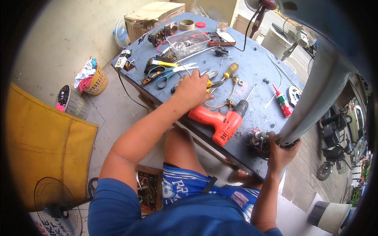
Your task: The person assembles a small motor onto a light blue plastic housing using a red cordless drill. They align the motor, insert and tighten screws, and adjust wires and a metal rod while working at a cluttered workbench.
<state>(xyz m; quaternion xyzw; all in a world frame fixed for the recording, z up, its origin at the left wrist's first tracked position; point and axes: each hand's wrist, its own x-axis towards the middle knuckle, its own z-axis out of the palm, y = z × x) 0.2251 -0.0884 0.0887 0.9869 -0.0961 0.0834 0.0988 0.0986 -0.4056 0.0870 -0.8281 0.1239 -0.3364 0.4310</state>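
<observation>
On the blue worktable (244,59), my left hand (193,91) is closed around pliers (215,84) with yellow on the handles, among other hand tools. Blue-handled scissors (165,74) lie just left of that hand. A red cordless drill (220,122) rests on its side between my hands, its chuck pointing away. My right hand (280,154) grips an exposed fan motor (260,142) by the table's right edge, at the end of a grey fan stand (315,94) that slants up to the right. The fingers partly hide the joint between motor and stand.
A clear plastic tub (189,42) of small parts stands at the far side, near motor windings (158,37) and a multimeter (220,38). A yellow-handled screwdriver (231,70) and a red-capped glue tube (282,101) lie farther right. A tool box (149,188) sits below.
</observation>
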